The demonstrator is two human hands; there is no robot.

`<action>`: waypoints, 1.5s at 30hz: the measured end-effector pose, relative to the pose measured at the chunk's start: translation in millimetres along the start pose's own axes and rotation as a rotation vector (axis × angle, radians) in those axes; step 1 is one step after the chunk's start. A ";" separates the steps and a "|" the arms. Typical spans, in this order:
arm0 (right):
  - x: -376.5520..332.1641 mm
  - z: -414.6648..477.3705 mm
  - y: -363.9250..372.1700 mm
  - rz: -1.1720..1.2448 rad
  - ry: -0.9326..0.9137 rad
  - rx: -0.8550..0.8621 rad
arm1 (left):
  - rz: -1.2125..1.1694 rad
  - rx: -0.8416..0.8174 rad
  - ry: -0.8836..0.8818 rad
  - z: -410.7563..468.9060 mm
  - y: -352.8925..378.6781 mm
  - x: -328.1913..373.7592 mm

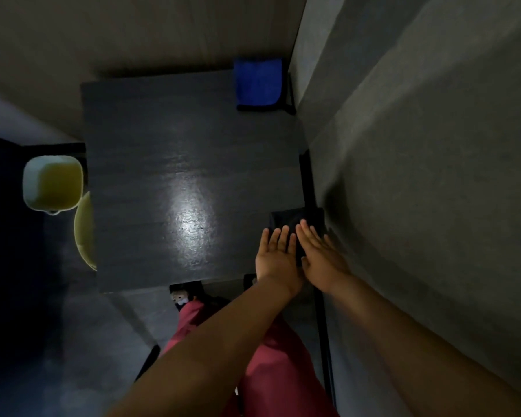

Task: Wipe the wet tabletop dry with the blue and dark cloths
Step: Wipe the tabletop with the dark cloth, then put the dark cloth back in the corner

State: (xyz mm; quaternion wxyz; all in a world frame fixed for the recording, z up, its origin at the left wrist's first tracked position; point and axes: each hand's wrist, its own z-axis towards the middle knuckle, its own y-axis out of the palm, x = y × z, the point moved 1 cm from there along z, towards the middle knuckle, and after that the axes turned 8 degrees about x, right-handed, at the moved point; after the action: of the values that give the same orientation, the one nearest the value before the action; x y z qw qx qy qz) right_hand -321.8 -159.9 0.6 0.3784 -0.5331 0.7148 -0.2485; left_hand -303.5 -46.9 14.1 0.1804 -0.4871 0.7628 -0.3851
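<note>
The dark tabletop (163, 164) fills the middle of the view, with a bright sheen of light near its front. A folded blue cloth (258, 82) lies at the far right corner. A dark cloth (295, 218) lies at the near right corner, against the wall. My left hand (275, 257) and my right hand (321, 257) rest flat on the dark cloth, side by side, fingers stretched forward and slightly apart. Most of that cloth's near part is hidden under my palms.
A grey wall (418, 145) runs along the table's right edge. Left of the table stand a pale square container (53, 182) and a yellow-green round object (85, 233). My red trousers (277, 356) and a foot show below the table's front edge.
</note>
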 end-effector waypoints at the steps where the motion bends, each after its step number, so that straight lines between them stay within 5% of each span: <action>1: -0.6 4.6 -3.5 -0.010 -0.007 -0.004 | 0.001 0.009 -0.003 2.8 -2.8 -2.5; 37: -51.5 163.0 -120.3 -0.265 0.004 0.003 | -0.075 0.194 -0.076 118.0 -106.9 -104.4; 40: -49.9 170.5 -132.7 -0.215 -0.064 0.113 | -0.113 0.251 -0.067 122.2 -111.9 -112.5; 45: -26.8 187.7 -165.2 -0.018 0.018 0.514 | -0.276 0.577 -0.117 132.0 -122.2 -128.7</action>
State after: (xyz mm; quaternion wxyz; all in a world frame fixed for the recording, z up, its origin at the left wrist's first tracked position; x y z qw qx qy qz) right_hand -71.8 -176.3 22.6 0.4929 -0.4235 0.6268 -0.4299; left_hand -84.6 -15.6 10.2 0.3007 -0.5359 0.5374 -0.5776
